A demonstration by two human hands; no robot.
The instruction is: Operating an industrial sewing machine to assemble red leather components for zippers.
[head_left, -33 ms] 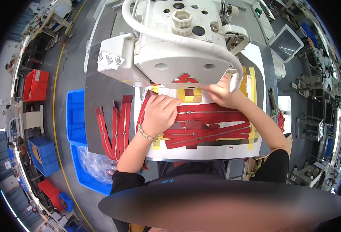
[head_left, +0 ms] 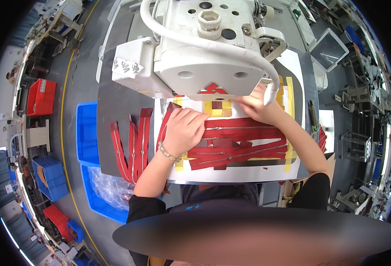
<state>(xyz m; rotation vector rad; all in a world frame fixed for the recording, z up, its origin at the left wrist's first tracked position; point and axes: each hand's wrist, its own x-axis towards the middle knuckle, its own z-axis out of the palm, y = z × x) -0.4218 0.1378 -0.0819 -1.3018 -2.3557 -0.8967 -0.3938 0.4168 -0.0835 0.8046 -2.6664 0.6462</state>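
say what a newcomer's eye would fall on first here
The big white machine at top middle stands out first. Below it lie bright red zippers, the left hand among them and the right hand by the machine's lower edge. Blue bins show left of the zippers.

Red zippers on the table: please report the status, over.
Left hand at red zippers, grip unclear. Right hand beside yellow frame, grip unclear. White machine head overhangs, hiding what lies beneath.

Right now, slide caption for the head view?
Left hand and right hand by a white machine, red zippers spread nearby.
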